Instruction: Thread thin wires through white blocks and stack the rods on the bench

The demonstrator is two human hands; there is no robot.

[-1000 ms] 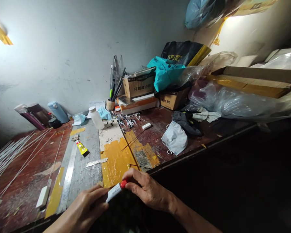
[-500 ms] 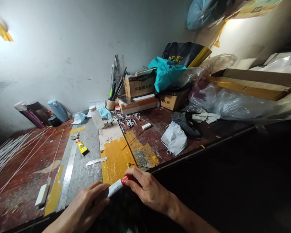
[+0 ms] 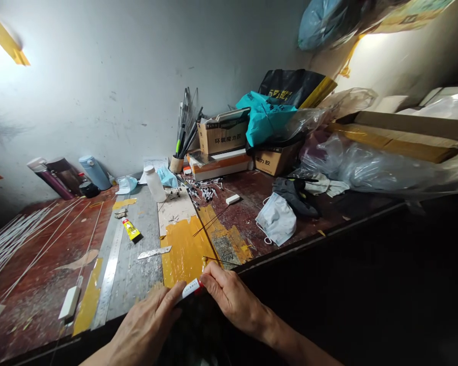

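Just in front of the table's edge, a white printed tube with a red cap (image 3: 191, 288) lies level between my two hands. My left hand (image 3: 152, 315) wraps its body and hides most of it. With thumb and forefinger, my right hand (image 3: 229, 295) pinches the red cap, which shows only in part. Behind the tube is an amber-taped board (image 3: 183, 254) with thin dark rods near its right side. A snapped-off cutter blade (image 3: 154, 252) and a yellow glue tube (image 3: 132, 231) rest on the grey board (image 3: 137, 274) to the left.
A white bottle (image 3: 154, 184) stands at the back of the boards. Small black-and-white pieces (image 3: 206, 193) lie beside it. A face mask (image 3: 277, 218), cartons (image 3: 223, 134) and plastic bags (image 3: 381, 165) occupy the right. Long white rods (image 3: 19, 234) and a steel ruler (image 3: 110, 274) lie left.
My left hand has slid forward along the tube toward the cap, covering more of its body. My right hand stays on the red cap. The view has shifted slightly.
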